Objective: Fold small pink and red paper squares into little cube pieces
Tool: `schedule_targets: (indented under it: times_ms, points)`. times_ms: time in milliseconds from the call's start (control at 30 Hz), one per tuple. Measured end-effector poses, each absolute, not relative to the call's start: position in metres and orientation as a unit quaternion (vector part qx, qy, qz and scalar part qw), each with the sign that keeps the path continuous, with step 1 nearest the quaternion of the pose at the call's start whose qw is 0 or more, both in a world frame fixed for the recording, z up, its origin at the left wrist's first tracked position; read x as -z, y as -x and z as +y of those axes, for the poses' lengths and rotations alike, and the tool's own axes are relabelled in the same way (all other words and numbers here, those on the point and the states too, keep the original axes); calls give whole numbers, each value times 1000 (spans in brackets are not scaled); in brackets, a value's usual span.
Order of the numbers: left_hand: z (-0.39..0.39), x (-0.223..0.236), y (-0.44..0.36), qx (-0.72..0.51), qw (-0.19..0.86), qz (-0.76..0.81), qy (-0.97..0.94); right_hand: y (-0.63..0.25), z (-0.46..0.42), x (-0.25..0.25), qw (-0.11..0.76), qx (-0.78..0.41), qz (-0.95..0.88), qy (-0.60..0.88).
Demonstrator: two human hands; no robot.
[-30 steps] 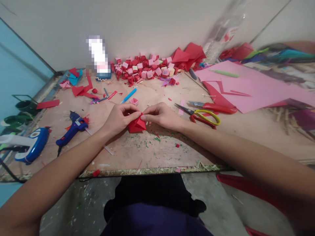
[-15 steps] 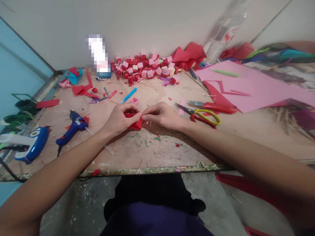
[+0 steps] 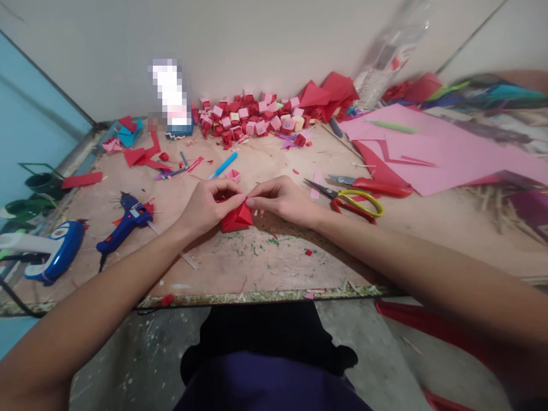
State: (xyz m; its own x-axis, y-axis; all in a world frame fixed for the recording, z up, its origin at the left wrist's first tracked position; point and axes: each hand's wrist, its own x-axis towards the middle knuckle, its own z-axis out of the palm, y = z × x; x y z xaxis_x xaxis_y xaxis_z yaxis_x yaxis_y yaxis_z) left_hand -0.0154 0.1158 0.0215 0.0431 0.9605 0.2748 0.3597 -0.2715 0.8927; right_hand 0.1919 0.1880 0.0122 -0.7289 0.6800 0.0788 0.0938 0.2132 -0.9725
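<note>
The red folded paper (image 3: 236, 221) is held roughly midway between the front and back edges of the worktop (image 3: 274, 271). The left hand (image 3: 212, 201) and right hand (image 3: 280, 201) pinch its peak between their fingers; this points toward the back edge. The left fingers cover part, so its long axis cannot be told.

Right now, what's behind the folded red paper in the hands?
Beyond the folded red paper and left hand, a small pink box and a blue pen-shaped tool show. Anything directly behind is covered.
</note>
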Motion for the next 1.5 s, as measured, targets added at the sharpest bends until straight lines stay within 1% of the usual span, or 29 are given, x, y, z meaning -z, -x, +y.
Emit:
schedule_targets:
  times_ms: [367, 633, 833, 1000, 1333, 1500]
  points:
    - [115, -23, 14, -458, 325, 506, -655, -190, 184, -13, 262, -545, -749, 271]
    - [114, -24, 14, -462, 328, 508, -649, -191, 185, -13, 265, -554, -741, 271]
    - [114, -27, 19, -426, 372, 513, -646, -191, 184, -16, 268, -564, -726, 286]
    - [114, -27, 22, -393, 381, 522, -654, -192, 186, -14, 289, -574, -718, 270]
    - [114, -27, 22, -385, 386, 524, -654, -190, 185, -11, 290, -545, -735, 279]
    - [113, -26, 20, -406, 402, 526, -630, -189, 186, -10, 308, -583, -697, 283]
